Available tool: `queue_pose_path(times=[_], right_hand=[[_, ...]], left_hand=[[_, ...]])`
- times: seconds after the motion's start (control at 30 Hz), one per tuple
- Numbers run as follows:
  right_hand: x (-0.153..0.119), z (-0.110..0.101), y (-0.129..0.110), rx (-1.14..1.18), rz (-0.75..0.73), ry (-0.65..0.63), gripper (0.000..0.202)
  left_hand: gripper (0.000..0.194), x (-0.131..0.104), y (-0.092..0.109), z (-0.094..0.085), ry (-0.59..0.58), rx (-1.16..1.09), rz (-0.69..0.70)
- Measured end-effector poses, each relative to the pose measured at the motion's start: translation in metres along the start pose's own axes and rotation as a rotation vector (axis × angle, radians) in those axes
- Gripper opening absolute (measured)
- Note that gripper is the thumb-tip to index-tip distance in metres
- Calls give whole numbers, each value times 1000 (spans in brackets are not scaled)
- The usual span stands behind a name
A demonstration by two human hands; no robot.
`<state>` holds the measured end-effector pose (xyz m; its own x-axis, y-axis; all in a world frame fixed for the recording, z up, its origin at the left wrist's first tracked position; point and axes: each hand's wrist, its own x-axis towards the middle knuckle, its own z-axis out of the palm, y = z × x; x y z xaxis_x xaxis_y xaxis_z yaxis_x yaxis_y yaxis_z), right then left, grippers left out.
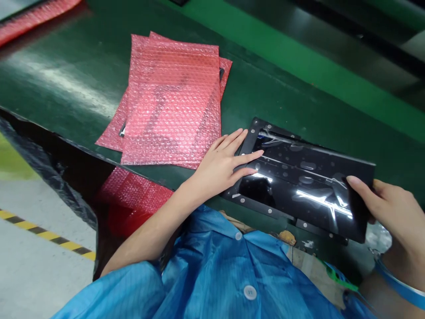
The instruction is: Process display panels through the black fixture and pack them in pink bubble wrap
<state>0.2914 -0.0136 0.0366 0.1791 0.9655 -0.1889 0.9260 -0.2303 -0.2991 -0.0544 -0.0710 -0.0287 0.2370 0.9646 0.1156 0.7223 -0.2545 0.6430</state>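
A black display panel (pixel 299 181), glossy and covered by a clear film with bubbles under it, lies at the near edge of the green table. Across its left end rests my left hand (pixel 229 161), fingers spread and stretched out on the frame and film. My right hand (pixel 388 204) grips the panel's right end, thumb on top and the other fingers mostly hidden beneath. Round screw heads or holes dot the panel's dark frame. Just left of it, pink bubble-wrap pouches (pixel 172 102) lie stacked, with dark flat items showing through.
The green table (pixel 282 97) runs diagonally across the view. Below its near edge, a box or bin lined with dark plastic (pixel 66 177) holds more pink bubble wrap (pixel 136 190). Another pink-wrapped item (pixel 40 20) sits at the far left. Yellow-black tape (pixel 43 232) marks the floor.
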Motion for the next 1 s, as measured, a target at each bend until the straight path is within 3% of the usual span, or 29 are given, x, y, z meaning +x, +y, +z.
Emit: queue_pose_path(times=[0.1,0.23,0.33,0.47,0.53,0.63,0.8,0.93,1.0], right_hand=[[4,-6,-3,-336,27,-41,62],[6,-10,-11,-240,4,-6,49],[19,-10,-6,-99,18,-10,40],[46,-4,5,-70,48,-78,39],[57,1,6,-89,23,-122,43],[65,6,3,-167,-30,-128,48],[69,5,-5,-250,-38,-156,51],[66,7,-3,-194,-54,-148,52],[64,12,2,-162,-71,-70,50]], left_hand=[[37,0,0,-4,20,3,-15],[35,3,21,0,118,13,-11],[46,8,57,25,87,63,152],[59,13,106,75,-158,187,521],[60,15,119,94,-204,275,588],[56,17,126,107,-202,392,609],[52,22,130,103,-198,458,631],[47,42,122,81,-265,355,684],[45,58,111,68,-220,364,614]])
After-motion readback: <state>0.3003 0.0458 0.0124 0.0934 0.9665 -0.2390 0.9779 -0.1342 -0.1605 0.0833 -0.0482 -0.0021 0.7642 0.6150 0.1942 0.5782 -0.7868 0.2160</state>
